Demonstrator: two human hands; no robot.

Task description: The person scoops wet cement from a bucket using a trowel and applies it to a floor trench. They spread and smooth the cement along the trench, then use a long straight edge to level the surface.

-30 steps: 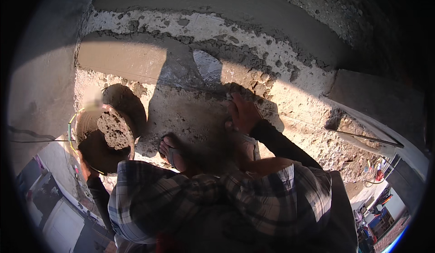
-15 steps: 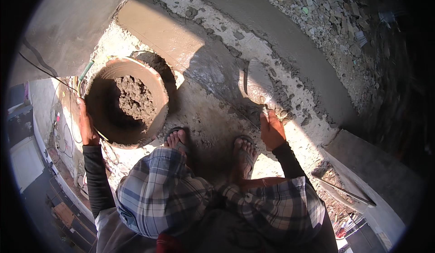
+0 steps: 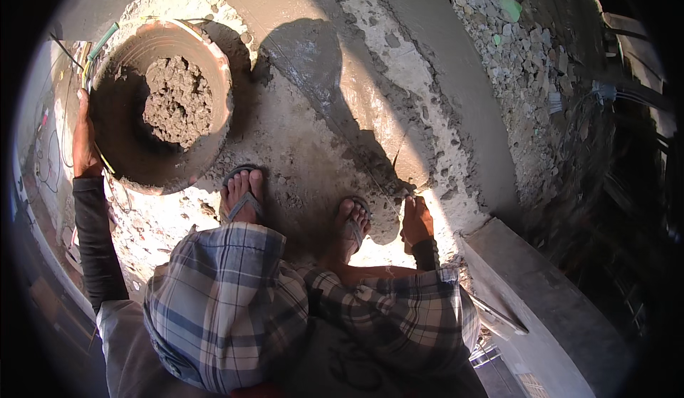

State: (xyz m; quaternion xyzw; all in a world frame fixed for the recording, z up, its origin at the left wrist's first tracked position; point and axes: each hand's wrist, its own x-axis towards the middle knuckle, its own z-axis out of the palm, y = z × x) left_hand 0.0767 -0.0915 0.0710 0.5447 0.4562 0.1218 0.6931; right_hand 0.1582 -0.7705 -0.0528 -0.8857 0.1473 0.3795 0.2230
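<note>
Mortar (image 3: 274, 2) lies smooth toward 12 o'clock, rough near 3; left hand (image 3: 85, 138) touches bucket (image 3: 221, 84), grip unclear; right hand (image 3: 418, 220) clasps trowel (image 3: 412, 166).

A construction site, partly sunlit: a long, smooth band of grey mortar (image 3: 459, 88) across rough, pale ground (image 3: 288, 131), scattered chunks of grey rubble (image 3: 531, 52), and a round, mortar-smeared brown bucket (image 3: 221, 102) holding lumpy grey mix (image 3: 178, 102).

Shaded rubble (image 3: 526, 54), grey concrete ledge (image 3: 545, 302)
</note>
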